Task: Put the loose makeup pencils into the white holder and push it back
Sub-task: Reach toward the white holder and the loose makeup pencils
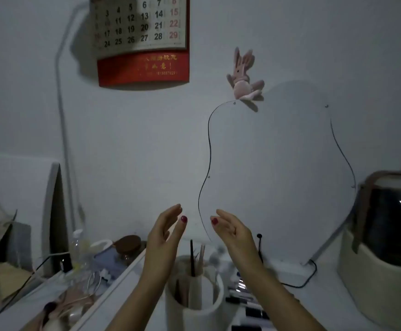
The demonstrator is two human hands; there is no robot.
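The white holder [202,314] stands at the bottom centre of the table, with a few makeup pencils [192,259] upright in it. Both hands are raised above and behind it, palms facing each other, fingers extended and apart. My left hand [165,237] is up left of the holder and holds nothing. My right hand [234,232] is up right of it, also holding nothing. Dark makeup items [245,299] lie on the table just right of the holder, partly hidden by my right forearm.
A wavy-edged mirror [278,175] leans against the wall behind. A cream case with a dark window [383,259] stands at right. A cluttered tray [80,290] with bottles, cables and a brown-lidded jar [129,247] lies at left. A black cable [297,283] runs behind.
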